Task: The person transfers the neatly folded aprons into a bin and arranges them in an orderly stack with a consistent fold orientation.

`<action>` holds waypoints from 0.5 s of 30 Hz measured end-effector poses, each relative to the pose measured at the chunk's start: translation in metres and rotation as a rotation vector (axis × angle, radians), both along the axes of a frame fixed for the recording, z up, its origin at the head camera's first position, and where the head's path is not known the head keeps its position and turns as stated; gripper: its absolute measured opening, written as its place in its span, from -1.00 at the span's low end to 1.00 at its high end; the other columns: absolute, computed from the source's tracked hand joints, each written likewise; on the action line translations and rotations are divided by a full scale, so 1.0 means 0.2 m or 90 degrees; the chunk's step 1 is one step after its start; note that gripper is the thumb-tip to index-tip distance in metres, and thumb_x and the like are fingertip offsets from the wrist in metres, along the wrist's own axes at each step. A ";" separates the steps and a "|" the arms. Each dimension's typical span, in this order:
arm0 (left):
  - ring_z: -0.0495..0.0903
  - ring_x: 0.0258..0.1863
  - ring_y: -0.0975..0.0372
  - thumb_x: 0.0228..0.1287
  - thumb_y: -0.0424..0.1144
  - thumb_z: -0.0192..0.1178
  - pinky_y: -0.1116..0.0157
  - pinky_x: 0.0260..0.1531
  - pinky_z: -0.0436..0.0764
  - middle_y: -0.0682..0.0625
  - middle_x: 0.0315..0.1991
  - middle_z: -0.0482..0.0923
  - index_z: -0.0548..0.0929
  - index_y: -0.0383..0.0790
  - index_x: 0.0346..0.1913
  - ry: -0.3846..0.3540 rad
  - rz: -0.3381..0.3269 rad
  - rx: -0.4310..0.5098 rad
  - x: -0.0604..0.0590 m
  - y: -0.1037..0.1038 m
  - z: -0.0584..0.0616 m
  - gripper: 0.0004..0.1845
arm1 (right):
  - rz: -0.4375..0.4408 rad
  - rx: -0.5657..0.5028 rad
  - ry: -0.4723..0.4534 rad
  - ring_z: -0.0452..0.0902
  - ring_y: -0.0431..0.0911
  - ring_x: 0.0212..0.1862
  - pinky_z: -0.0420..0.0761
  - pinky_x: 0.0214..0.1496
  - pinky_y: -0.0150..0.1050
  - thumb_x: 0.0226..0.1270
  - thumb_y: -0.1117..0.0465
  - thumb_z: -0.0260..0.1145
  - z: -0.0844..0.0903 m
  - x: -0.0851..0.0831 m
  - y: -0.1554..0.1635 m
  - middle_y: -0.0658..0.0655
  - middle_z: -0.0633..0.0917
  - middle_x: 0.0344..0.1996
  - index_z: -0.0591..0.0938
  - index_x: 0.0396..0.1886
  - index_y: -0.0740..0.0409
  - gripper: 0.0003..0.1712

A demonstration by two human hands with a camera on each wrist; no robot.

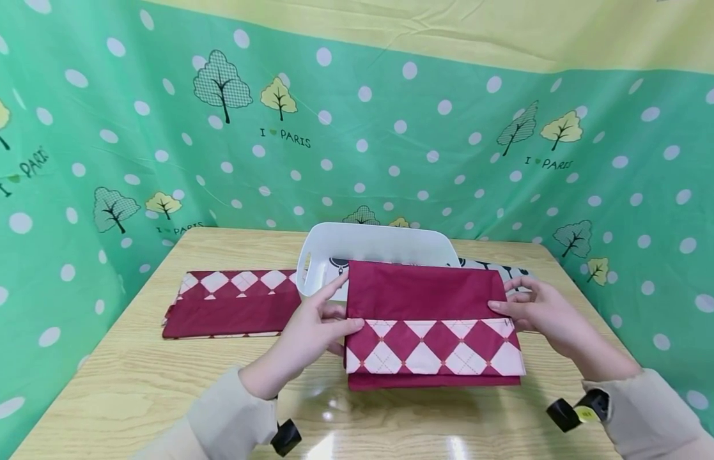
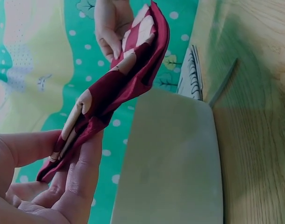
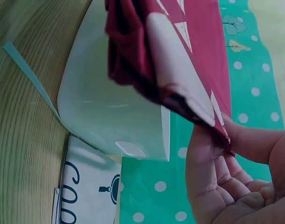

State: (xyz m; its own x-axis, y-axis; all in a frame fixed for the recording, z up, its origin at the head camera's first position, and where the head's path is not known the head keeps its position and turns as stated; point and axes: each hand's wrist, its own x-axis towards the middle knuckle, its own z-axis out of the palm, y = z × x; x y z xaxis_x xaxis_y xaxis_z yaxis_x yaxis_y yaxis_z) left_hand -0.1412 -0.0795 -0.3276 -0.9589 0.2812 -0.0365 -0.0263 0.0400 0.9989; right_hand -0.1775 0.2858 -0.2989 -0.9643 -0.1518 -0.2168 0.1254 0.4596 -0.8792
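A folded maroon cloth [image 1: 426, 291] with a band of maroon and pale pink diamonds hangs between both hands, above the table. At its left edge my left hand [image 1: 310, 329] pinches it, thumb in front and fingers behind. My right hand [image 1: 543, 313] pinches the right edge the same way. In the left wrist view the layers of the cloth [image 2: 117, 91] show edge-on, sagging a little between the hands. Behind it stands a white plastic basket [image 1: 385, 236], partly hidden by the cloth. Black print shows inside the basket, on something mostly covered.
Left of the basket lies another folded maroon diamond-patterned cloth [image 1: 232, 316] on the wooden table [image 1: 126, 383]. A white folded cloth with black lettering [image 3: 89, 172] lies beside the basket's right end. A thin pale strip [image 3: 30, 77] is near the basket. A green dotted curtain [image 1: 362, 172] hangs behind.
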 end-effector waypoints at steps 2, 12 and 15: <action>0.70 -0.39 0.24 0.23 -0.40 0.30 0.13 -0.43 0.76 -0.23 -0.17 0.71 0.11 -0.06 0.57 -0.002 0.005 -0.003 0.00 0.00 0.01 -0.11 | 0.004 -0.012 0.001 0.69 -0.17 -0.35 0.74 -0.27 -0.25 0.39 0.19 0.32 0.00 0.00 0.00 -0.03 0.69 -0.35 0.30 -0.03 0.21 -0.61; 0.69 -0.41 0.25 0.23 -0.36 0.32 0.20 -0.40 0.75 -0.17 -0.20 0.72 0.18 -0.04 0.54 0.000 0.042 -0.032 -0.02 -0.02 0.04 -0.15 | -0.022 -0.040 0.018 0.67 -0.24 -0.34 0.74 -0.27 -0.28 0.39 0.16 0.32 0.01 -0.02 -0.04 -0.12 0.71 -0.37 0.29 0.06 0.27 -0.53; 0.70 -0.39 0.24 0.24 -0.36 0.32 0.20 -0.37 0.75 -0.18 -0.17 0.72 0.19 -0.08 0.54 0.002 0.046 -0.030 -0.03 -0.03 0.04 -0.17 | -0.032 -0.053 0.015 0.69 -0.23 -0.30 0.75 -0.21 -0.28 0.39 0.13 0.33 0.01 -0.03 -0.06 -0.11 0.70 -0.34 0.28 0.13 0.32 -0.46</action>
State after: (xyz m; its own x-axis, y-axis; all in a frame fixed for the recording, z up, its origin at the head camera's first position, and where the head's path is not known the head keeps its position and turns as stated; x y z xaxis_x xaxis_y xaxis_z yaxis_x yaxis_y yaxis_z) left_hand -0.1473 -0.0858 -0.3187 -0.9768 0.2094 -0.0454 -0.0279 0.0857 0.9959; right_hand -0.1839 0.2729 -0.2967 -0.9760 -0.1197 -0.1821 0.1248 0.3781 -0.9173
